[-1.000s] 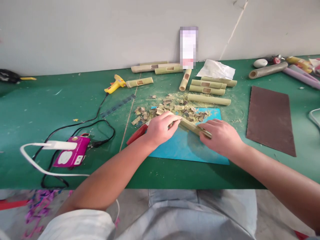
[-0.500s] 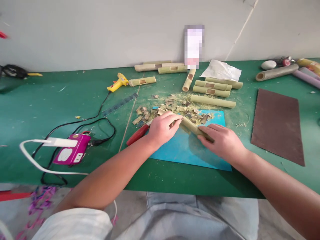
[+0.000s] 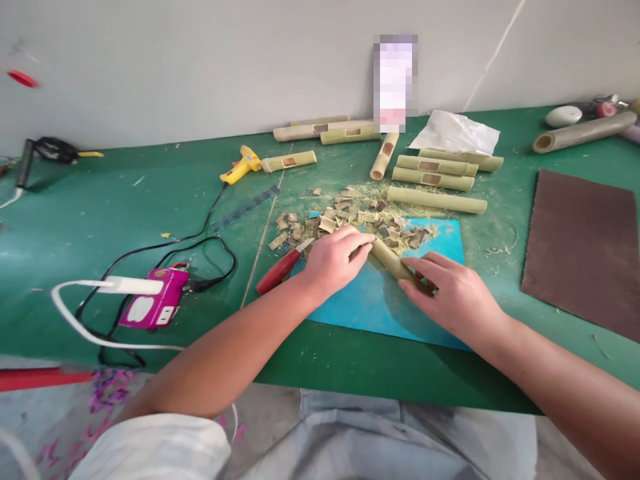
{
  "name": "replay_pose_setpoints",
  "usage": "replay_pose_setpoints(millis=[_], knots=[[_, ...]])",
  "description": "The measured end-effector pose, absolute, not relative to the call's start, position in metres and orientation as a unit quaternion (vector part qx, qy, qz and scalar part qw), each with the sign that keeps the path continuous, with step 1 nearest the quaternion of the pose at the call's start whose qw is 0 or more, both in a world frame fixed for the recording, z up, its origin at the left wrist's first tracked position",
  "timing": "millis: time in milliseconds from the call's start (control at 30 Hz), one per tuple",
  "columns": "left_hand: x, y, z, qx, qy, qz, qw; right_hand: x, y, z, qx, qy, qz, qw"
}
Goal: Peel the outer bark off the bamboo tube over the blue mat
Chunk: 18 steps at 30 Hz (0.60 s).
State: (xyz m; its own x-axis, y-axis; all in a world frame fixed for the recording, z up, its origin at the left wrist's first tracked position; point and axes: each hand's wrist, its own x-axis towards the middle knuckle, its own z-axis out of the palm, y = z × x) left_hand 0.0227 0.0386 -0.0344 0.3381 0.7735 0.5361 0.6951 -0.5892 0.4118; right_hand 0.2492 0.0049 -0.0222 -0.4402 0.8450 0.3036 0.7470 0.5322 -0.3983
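Note:
A green bamboo tube [image 3: 391,259] lies slanted on the blue cutting mat [image 3: 367,303]. My left hand [image 3: 334,262] is closed round its upper end, fingers curled over it. My right hand [image 3: 453,297] grips the lower end, fingers wrapped on it. A red-handled knife [image 3: 281,267] lies on the table just left of my left hand, blade toward the mat. A heap of bamboo chips [image 3: 350,219] sits just beyond both hands.
Several cut bamboo tubes [image 3: 434,179] lie behind the chips. A yellow glue gun [image 3: 241,166] with a black cord, a pink power strip [image 3: 154,306], a brown sheet [image 3: 583,250] at right, white paper [image 3: 455,134] and a grey pipe [image 3: 583,132] rest on the green table [image 3: 100,213].
The camera view has drifted, so everything sits slightly more to the right. Both hands keep their hold on the bamboo tube, which has barely moved on the mat.

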Motion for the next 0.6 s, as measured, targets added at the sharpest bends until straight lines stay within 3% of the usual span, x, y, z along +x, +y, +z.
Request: replay_pose_setpoints(millis=[333,600], knots=[[0.0298,0.0315,-0.0332,0.863,0.406,0.301,-0.013,0.2447,0.0029,-0.0212,-0.488,-0.838,0.107,0.221],[0.0312,0.0295,-0.0318,0.865,0.412,0.287,0.000,0.2424,0.0010,-0.0216,-0.483,-0.841,0.092,0.226]])
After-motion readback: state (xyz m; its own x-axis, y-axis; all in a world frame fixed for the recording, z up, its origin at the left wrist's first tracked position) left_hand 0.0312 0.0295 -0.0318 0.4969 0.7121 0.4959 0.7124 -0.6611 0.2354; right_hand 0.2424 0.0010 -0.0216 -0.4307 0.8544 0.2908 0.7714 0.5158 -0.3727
